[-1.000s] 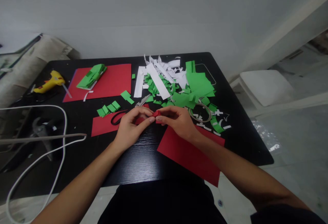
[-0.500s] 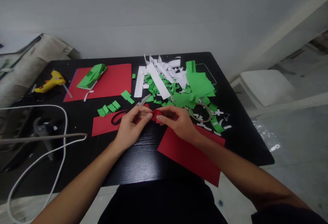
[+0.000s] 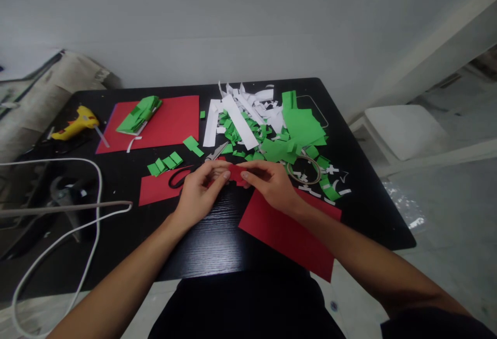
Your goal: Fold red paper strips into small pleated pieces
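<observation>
Both my hands meet over the middle of the black table [image 3: 217,235]. My left hand [image 3: 200,191] and my right hand [image 3: 269,183] pinch a small piece of red paper [image 3: 235,173] between thumbs and fingertips. The piece is partly hidden by my fingers. Under my right wrist lies a red paper sheet [image 3: 287,233] that hangs over the table's front edge. Black-handled scissors [image 3: 186,173] lie on another red sheet [image 3: 159,188] just left of my left hand.
A heap of green and white paper scraps [image 3: 267,124] covers the far middle. A tape roll [image 3: 305,169] lies right of my hands. A yellow glue gun [image 3: 75,123] sits far left beside a red sheet with green pieces [image 3: 171,121]. A white cable [image 3: 77,225] loops at left.
My fingers have shifted slightly on the red piece, which now looks flatter and wider between them. Hands and arms stay in the same place.
</observation>
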Tool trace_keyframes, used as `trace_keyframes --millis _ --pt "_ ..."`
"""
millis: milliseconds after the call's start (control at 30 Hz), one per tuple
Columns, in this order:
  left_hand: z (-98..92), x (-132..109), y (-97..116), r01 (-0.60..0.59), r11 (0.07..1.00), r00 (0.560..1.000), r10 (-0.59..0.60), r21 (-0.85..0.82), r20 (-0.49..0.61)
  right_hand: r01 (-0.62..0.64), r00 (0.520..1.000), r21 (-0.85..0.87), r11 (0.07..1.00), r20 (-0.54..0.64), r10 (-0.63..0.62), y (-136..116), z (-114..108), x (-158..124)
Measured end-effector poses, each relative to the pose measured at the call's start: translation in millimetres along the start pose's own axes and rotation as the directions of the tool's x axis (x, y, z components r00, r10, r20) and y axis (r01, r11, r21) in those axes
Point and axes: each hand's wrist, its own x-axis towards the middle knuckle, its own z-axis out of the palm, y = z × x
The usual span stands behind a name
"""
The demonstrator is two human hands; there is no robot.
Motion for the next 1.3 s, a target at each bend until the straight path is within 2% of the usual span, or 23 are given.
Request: trace_keyframes --millis 267,400,533,733,900,967,1300 --pt "0.6 1.4 3.3 0.014 0.999 1.000 -0.014 -0.033 -0.021 -0.054 0.998 0.097 0.994 0.023 0.052 -1.6 -1.5 1.4" --pt "-1.4 2.1 3.6 -0.068 0.997 0.997 0.068 0.029 -0.028 -0.087 0.994 0.146 0.985 0.082 0.075 3.1 -1.1 3.4" --pt "-3.9 1.6 2.2 -0.148 0.984 0.989 0.150 0.101 -0.013 -0.056 0.995 0.134 0.989 0.085 0.045 7.4 0.2 3.3" --pt "-5.7 0.2 -0.5 -0.175 0.968 0.984 0.172 0.181 0.033 0.037 0.998 -0.014 0.999 0.046 -0.036 6.1 -1.1 0.8" --pt "-6.0 0.9 2.0 -0.234 0.946 0.971 0.214 0.226 0.106 0.207 0.978 -0.218 0.954 0.008 -0.211 4.4 -2.3 0.2" --pt "-6.3 1.5 3.3 -0.267 0.928 0.962 0.240 0.261 0.132 0.226 0.973 -0.241 0.944 0.007 -0.232 3.7 -1.9 -0.4" --pt "-4.9 2.8 -0.6 -0.305 0.898 0.950 0.265 0.317 0.163 -0.019 1.000 0.044 0.999 0.011 0.019 5.6 -6.3 4.4"
